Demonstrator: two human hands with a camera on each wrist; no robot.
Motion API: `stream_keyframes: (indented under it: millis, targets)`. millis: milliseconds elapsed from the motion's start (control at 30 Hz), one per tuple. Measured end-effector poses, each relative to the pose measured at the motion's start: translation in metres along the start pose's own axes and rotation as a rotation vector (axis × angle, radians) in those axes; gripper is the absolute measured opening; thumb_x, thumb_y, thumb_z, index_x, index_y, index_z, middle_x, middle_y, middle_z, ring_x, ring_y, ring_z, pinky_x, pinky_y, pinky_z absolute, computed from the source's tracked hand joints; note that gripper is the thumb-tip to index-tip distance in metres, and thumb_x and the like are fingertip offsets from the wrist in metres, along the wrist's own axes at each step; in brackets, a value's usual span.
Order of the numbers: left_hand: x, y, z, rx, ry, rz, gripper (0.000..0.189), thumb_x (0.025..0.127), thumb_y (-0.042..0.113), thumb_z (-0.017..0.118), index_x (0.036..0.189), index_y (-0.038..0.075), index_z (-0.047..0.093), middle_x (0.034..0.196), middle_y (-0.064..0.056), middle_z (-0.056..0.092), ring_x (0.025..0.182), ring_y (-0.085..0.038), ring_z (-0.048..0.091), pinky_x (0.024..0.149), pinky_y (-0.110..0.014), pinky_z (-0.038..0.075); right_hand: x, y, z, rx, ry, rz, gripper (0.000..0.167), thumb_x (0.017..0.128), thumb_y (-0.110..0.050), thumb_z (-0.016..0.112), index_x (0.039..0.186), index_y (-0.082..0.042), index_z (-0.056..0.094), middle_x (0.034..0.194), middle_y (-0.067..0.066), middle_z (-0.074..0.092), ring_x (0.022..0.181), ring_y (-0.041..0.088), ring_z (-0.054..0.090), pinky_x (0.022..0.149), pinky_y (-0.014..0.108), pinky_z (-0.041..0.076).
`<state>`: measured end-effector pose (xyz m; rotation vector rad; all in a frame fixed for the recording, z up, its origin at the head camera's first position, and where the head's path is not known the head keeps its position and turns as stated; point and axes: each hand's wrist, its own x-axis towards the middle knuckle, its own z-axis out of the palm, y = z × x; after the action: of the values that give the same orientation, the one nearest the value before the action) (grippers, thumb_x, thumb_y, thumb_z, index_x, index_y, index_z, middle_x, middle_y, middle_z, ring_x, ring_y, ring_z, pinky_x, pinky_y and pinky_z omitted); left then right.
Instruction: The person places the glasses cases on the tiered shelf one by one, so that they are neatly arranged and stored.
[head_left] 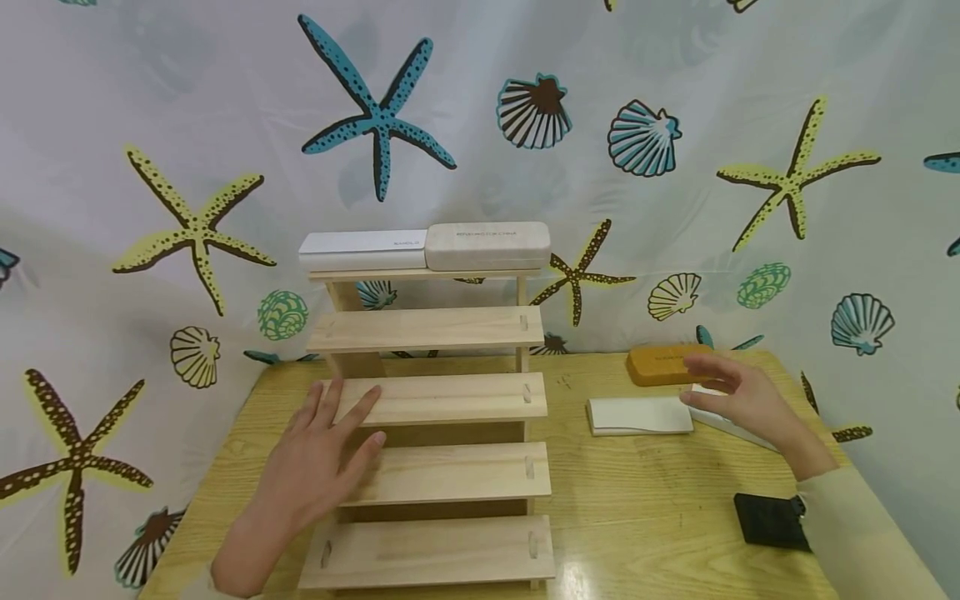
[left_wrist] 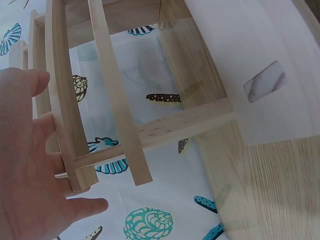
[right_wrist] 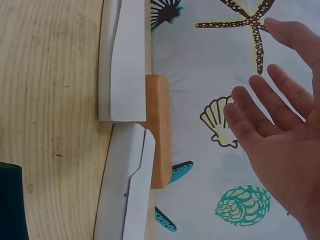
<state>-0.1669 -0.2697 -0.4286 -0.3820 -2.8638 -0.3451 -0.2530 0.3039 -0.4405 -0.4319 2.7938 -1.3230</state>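
Printed cloth (head_left: 600, 50) fills the background, starfish and shells. Wooden table (head_left: 615, 492) below; far edge meets the cloth, right edge runs close past the cases. A stretch of tabletop spans the room between rack and cases, continuing toward the wearer. Stepped wooden rack (head_left: 457, 400), five shelves, stands upright between the hands, right under the left fingers. Left hand (head_left: 315, 458): fingers spread and fairly straight over the left end of the middle shelf; pressure, can't tell. Right hand (head_left: 742, 400): raised, fingers relaxed, thumb apart, nothing gripped, well right of the rack. White box (head_left: 363, 254) and beige case (head_left: 487, 250) sit side by side on the top shelf, beyond the left hand. Angled white case (right_wrist: 120, 190) lies below the right hand, white case (head_left: 641, 417) just left of it, orange case (head_left: 660, 367) behind at the far edge. Black item (head_left: 772, 521) lies beside the right sleeve.
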Motion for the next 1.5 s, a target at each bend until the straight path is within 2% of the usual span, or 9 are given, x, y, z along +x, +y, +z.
stream_keyframes:
  millis: [67, 100, 200, 267, 333, 433, 533, 833, 1500]
  targets:
    - [0.0, 0.0, -0.001, 0.002, -0.001, 0.0, 0.061, 0.109, 0.053, 0.048, 0.165, 0.029, 0.039, 0.17, -0.03, 0.025, 0.155, -0.058, 0.025, 0.117, -0.074, 0.034, 0.002, 0.006, 0.003, 0.002, -0.007, 0.009, 0.065, 0.099, -0.032, 0.076, 0.154, -0.007, 0.052, 0.152, 0.017, 0.059, 0.133, 0.031, 0.06, 0.096, 0.005, 0.045]
    - [0.0, 0.0, -0.001, 0.002, -0.003, -0.001, 0.061, 0.109, 0.053, 0.048, 0.165, 0.029, 0.039, 0.17, -0.03, 0.025, 0.156, -0.058, 0.025, 0.118, -0.073, 0.034, 0.002, 0.009, 0.004, 0.007, -0.009, 0.011, 0.066, 0.099, -0.032, 0.076, 0.154, -0.007, 0.052, 0.152, 0.017, 0.058, 0.132, 0.027, 0.061, 0.096, 0.005, 0.045]
    - [0.0, 0.0, -0.001, 0.002, -0.01, -0.003, 0.061, 0.109, 0.053, 0.049, 0.165, 0.029, 0.038, 0.17, -0.03, 0.025, 0.156, -0.057, 0.024, 0.118, -0.073, 0.034, 0.005, 0.017, 0.008, 0.029, -0.016, 0.006, 0.066, 0.099, -0.031, 0.077, 0.155, -0.007, 0.052, 0.152, 0.018, 0.058, 0.125, 0.002, 0.059, 0.097, 0.005, 0.045]
    - [0.0, 0.0, -0.001, 0.002, -0.012, -0.004, 0.062, 0.109, 0.053, 0.049, 0.165, 0.029, 0.038, 0.171, -0.03, 0.024, 0.156, -0.057, 0.024, 0.118, -0.073, 0.033, 0.007, 0.022, 0.011, 0.033, -0.021, 0.001, 0.066, 0.098, -0.03, 0.077, 0.155, -0.007, 0.052, 0.152, 0.019, 0.057, 0.125, 0.002, 0.06, 0.102, 0.013, 0.05]
    - [0.0, 0.0, -0.001, -0.001, -0.014, -0.006, 0.062, 0.109, 0.053, 0.048, 0.165, 0.029, 0.038, 0.171, -0.03, 0.024, 0.156, -0.057, 0.023, 0.119, -0.072, 0.033, 0.008, 0.026, 0.013, 0.03, -0.026, -0.008, 0.066, 0.099, -0.028, 0.077, 0.155, -0.005, 0.051, 0.153, 0.021, 0.056, 0.129, 0.012, 0.062, 0.107, 0.026, 0.054]
    - [0.0, 0.0, 0.0, -0.007, -0.023, -0.012, 0.062, 0.11, 0.055, 0.046, 0.166, 0.03, 0.037, 0.172, -0.029, 0.022, 0.157, -0.057, 0.022, 0.12, -0.073, 0.031, 0.01, 0.032, 0.018, 0.021, -0.036, -0.007, 0.068, 0.099, -0.027, 0.077, 0.155, -0.003, 0.049, 0.153, 0.023, 0.055, 0.137, 0.042, 0.056, 0.111, 0.049, 0.051]
    - [0.0, -0.001, 0.001, -0.012, -0.031, -0.017, 0.063, 0.11, 0.056, 0.045, 0.166, 0.03, 0.036, 0.172, -0.029, 0.021, 0.157, -0.056, 0.02, 0.12, -0.073, 0.03, 0.011, 0.038, 0.022, 0.032, -0.056, 0.002, 0.069, 0.099, -0.026, 0.077, 0.156, 0.0, 0.048, 0.155, 0.027, 0.052, 0.139, 0.047, 0.053, 0.112, 0.055, 0.048]
    - [0.0, -0.001, 0.0, -0.014, -0.019, -0.01, 0.062, 0.11, 0.055, 0.046, 0.166, 0.029, 0.037, 0.171, -0.03, 0.024, 0.156, -0.057, 0.022, 0.119, -0.073, 0.032, 0.017, 0.051, 0.03, 0.061, -0.112, 0.075, 0.073, 0.099, -0.029, 0.077, 0.157, 0.001, 0.045, 0.16, 0.029, 0.045, 0.145, 0.05, 0.047, 0.113, 0.058, 0.049]
    - [-0.001, 0.001, -0.001, -0.014, -0.013, -0.006, 0.062, 0.11, 0.054, 0.046, 0.165, 0.029, 0.038, 0.17, -0.031, 0.025, 0.156, -0.058, 0.023, 0.119, -0.074, 0.032, 0.018, 0.056, 0.04, -0.003, -0.129, 0.066, 0.069, 0.099, -0.028, 0.076, 0.153, 0.005, 0.048, 0.159, 0.032, 0.045, 0.144, 0.053, 0.046, 0.112, 0.059, 0.05]
